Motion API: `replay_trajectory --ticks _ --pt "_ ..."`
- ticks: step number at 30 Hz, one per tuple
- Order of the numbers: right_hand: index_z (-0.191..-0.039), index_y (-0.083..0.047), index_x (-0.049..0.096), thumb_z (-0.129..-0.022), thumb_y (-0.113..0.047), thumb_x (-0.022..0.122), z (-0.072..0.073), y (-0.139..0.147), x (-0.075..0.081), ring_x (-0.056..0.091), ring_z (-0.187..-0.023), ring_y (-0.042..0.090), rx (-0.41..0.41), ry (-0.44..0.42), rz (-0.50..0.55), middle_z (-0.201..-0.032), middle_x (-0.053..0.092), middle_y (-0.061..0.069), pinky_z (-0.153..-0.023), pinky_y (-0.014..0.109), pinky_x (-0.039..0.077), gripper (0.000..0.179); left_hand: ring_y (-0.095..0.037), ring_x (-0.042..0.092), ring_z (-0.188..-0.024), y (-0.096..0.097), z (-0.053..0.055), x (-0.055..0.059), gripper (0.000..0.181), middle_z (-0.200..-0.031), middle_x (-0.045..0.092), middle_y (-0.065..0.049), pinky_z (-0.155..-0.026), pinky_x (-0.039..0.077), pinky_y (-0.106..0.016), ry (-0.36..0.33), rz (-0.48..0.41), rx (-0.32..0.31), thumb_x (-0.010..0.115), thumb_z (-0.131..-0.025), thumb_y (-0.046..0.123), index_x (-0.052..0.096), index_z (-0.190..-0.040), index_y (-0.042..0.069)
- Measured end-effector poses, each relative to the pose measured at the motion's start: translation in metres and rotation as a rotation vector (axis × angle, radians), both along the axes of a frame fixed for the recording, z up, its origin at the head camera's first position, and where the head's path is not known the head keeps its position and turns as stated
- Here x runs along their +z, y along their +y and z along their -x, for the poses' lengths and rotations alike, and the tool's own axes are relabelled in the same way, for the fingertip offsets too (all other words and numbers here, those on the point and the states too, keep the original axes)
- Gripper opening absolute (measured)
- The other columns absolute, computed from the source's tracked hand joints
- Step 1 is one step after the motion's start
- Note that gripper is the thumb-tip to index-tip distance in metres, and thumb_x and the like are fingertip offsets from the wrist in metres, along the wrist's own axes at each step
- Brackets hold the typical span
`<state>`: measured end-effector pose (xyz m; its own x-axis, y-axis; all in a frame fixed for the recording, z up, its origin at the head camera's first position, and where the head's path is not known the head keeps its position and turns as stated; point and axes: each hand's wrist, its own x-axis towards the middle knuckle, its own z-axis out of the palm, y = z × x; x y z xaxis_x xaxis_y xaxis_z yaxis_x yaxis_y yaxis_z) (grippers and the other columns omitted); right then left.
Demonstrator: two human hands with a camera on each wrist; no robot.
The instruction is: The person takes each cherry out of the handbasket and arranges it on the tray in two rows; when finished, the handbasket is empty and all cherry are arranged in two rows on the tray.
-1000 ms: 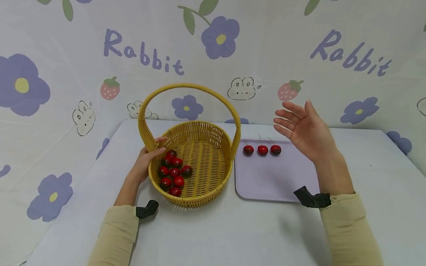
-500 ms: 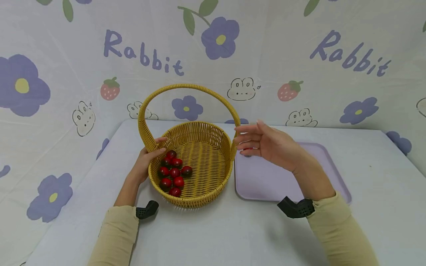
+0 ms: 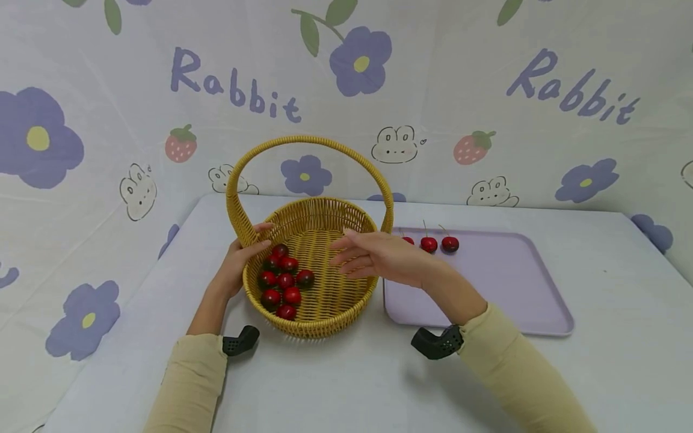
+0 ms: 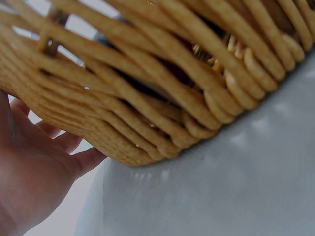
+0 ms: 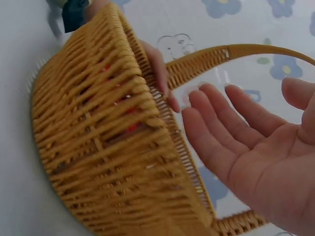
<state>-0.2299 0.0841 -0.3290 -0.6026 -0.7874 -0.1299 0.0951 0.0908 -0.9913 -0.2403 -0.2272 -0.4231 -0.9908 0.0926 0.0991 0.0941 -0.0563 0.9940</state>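
Note:
A yellow wicker basket (image 3: 311, 328) with a tall hoop handle stands on the table. Several dark red cherries (image 3: 285, 280) lie in its left half. My left hand (image 3: 234, 264) grips the rim at the left, by the foot of the handle, with fingertips over the inside. In the left wrist view, the palm side of the left hand (image 4: 37, 167) shows against the woven wall. My right hand (image 3: 387, 258) reaches over the basket's right rim, palm turned left. The right hand (image 5: 266, 147) holds nothing, fingers loosely extended above the opening.
A light purple tray (image 3: 487, 288) lies right of the basket, partly behind my right forearm. Three stemmed cherries (image 3: 429, 244) sit in a row along its far edge, the leftmost partly hidden. A patterned cloth (image 3: 422, 78) hangs behind the white table (image 3: 335, 391).
My right hand has swept left and down, from above the tray to over the basket, its fingers staying loose. The left hand and the cherries keep their places.

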Motion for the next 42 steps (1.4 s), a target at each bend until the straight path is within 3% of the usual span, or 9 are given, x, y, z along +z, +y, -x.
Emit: replay_trajectory --ticks 3,10,24,36,42 --pt "-0.133 0.001 0.051 -0.104 -0.035 0.038 0.001 -0.013 -0.004 0.047 -0.121 0.041 0.025 0.034 -0.078 -0.127 0.054 0.024 -0.100 0.047 0.038 0.048 -0.030 0.035 -0.131 0.000 0.000 0.000 0.050 -0.143 0.037 -0.018 -0.109 0.024 -0.044 0.000 -0.002 -0.002 0.052 -0.096 0.014 0.038 -0.140 -0.002" --pt "-0.127 -0.004 0.059 -0.100 -0.043 0.042 0.000 -0.043 -0.015 0.059 -0.108 0.030 0.079 0.160 -0.301 -0.115 0.065 0.010 -0.092 0.042 0.047 0.050 -0.030 0.035 -0.130 0.000 0.000 -0.001 0.048 -0.142 0.037 -0.018 -0.109 0.024 -0.045 0.000 0.001 -0.003 0.051 -0.096 0.013 0.038 -0.140 -0.001" --pt "-0.123 -0.014 0.066 -0.097 -0.046 0.049 -0.010 -0.078 -0.033 0.061 -0.094 0.017 0.142 0.216 -0.556 -0.107 0.066 -0.001 -0.085 0.034 0.048 0.044 -0.030 0.037 -0.129 0.003 0.001 0.004 0.050 -0.143 0.037 -0.018 -0.108 0.025 -0.045 -0.004 0.018 0.002 0.052 -0.095 0.013 0.038 -0.141 0.000" --pt "-0.110 -0.012 0.068 -0.096 -0.042 0.054 -0.014 -0.088 -0.041 0.062 -0.080 0.018 0.166 0.250 -0.554 -0.098 0.063 0.002 -0.072 0.030 0.050 0.036 -0.029 0.038 -0.127 0.001 0.000 0.004 0.051 -0.142 0.037 -0.018 -0.107 0.026 -0.046 -0.012 0.018 0.007 0.052 -0.095 0.013 0.038 -0.142 0.000" --pt "-0.113 -0.010 0.066 -0.096 -0.029 0.058 -0.013 -0.090 -0.042 0.062 -0.076 0.017 0.227 0.271 -0.524 -0.093 0.064 0.004 -0.069 0.028 0.051 0.026 -0.029 0.037 -0.128 0.001 -0.001 0.003 0.051 -0.143 0.036 -0.019 -0.108 0.026 -0.045 -0.018 0.019 0.016 0.052 -0.095 0.013 0.038 -0.142 0.000"
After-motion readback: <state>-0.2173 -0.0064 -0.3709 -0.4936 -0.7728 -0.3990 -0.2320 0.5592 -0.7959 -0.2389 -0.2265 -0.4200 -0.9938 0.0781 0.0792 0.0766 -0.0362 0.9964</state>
